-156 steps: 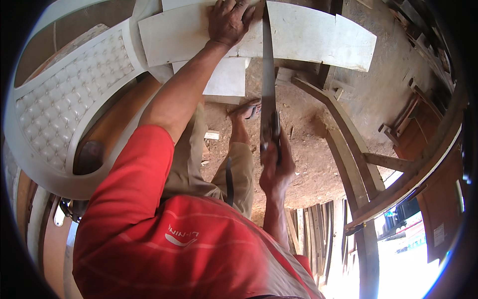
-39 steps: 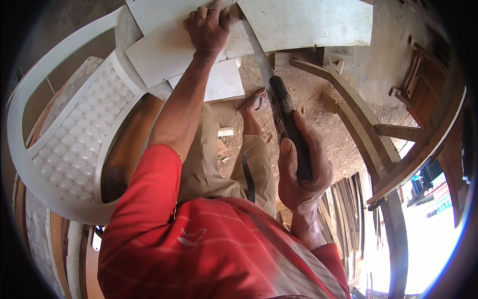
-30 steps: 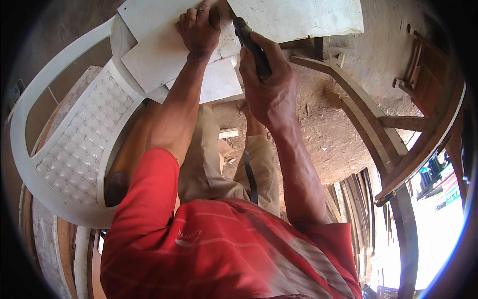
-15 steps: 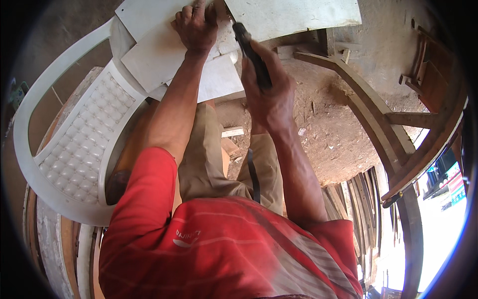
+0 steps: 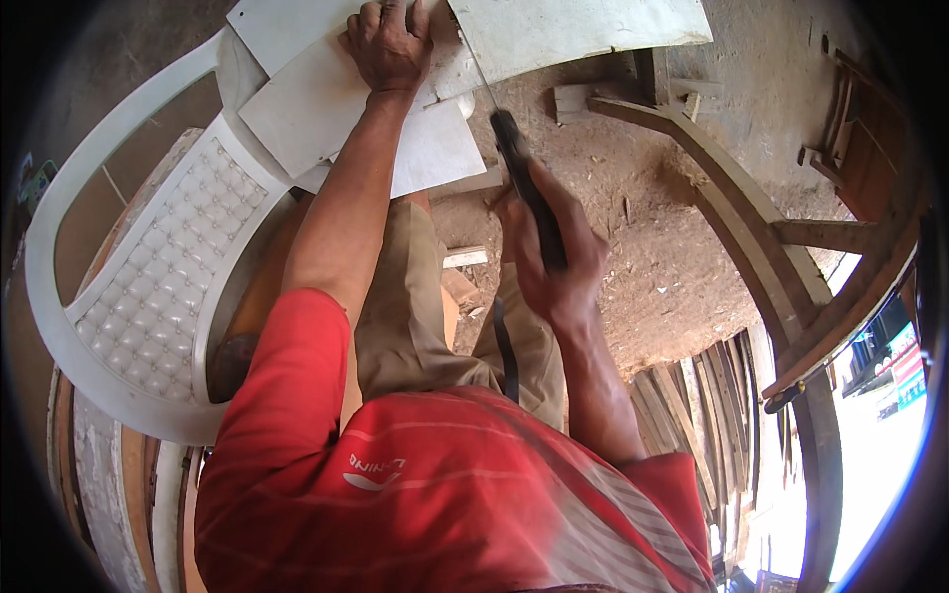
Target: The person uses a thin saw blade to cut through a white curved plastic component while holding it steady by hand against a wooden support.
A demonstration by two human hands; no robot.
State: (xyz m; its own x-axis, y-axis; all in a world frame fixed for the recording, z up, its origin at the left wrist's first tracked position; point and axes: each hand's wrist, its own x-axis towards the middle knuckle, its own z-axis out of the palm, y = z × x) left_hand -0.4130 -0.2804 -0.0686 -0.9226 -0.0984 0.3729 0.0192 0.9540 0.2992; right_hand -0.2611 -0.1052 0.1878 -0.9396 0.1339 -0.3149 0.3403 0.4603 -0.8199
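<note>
My right hand (image 5: 565, 247) is wrapped round the black handle of a handsaw (image 5: 521, 168). The saw's thin blade runs from the handle up to the edge of a white sheet (image 5: 583, 30) at the top. Most of the blade is hidden or seen edge-on. My left hand (image 5: 390, 47) presses down on another white board (image 5: 316, 104) just left of the saw, fingers apart and partly bent. A smaller white piece (image 5: 437, 153) sticks out below that board, toward my knees.
A white plastic chair (image 5: 44, 227) with a quilted-pattern back stands at left. Curved wooden frame parts (image 5: 736, 193) arch along the right. Several wooden strips (image 5: 707, 405) stand at lower right. The dirt floor (image 5: 643, 267) is strewn with chips.
My right hand has drawn the handsaw back toward my body and slightly right, so some blade now shows beyond the handle. My left hand stays nearly in place on the board.
</note>
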